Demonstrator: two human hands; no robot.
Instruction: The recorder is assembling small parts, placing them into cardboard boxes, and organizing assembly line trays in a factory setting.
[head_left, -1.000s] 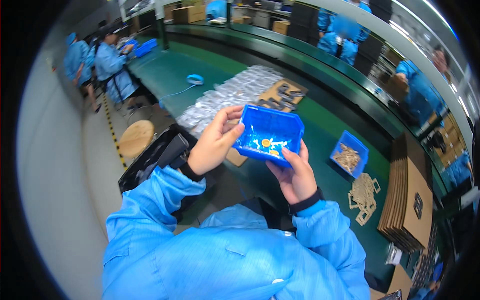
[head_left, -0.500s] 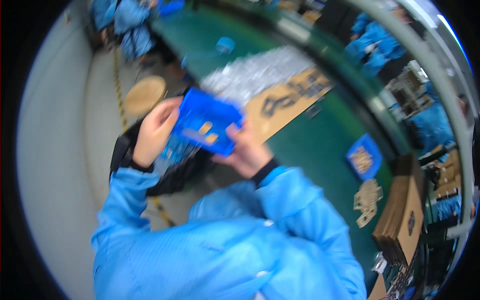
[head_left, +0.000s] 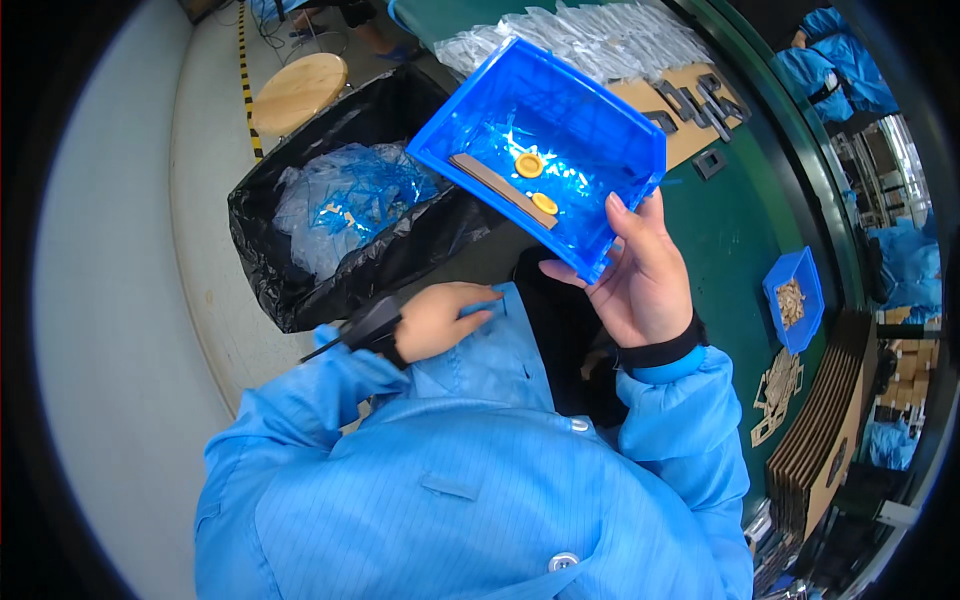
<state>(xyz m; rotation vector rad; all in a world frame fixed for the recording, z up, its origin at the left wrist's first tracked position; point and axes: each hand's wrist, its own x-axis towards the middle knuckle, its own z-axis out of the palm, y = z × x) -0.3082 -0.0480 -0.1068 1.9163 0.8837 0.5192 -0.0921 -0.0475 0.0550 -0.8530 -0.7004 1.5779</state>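
Note:
My right hand grips a blue plastic bin by its near right corner, thumb at the rim and fingers underneath. The bin tilts so its inside faces me. In it lie two small round yellow pieces, a flat brown strip and shiny blue film scraps. My left hand rests over the front of my blue smock, its thumb apart from the fingers and nothing seen in it. Beyond it stands a black bag-lined container holding clear and blue plastic film.
A round wooden stool stands beyond the container. On the green table are clear plastic bags, dark parts on cardboard, another blue bin with small beige pieces, and stacked cardboard.
My left hand has let go of the blue bin and come down to my smock. The right hand has moved the bin up and to the right, off the bag-lined container.

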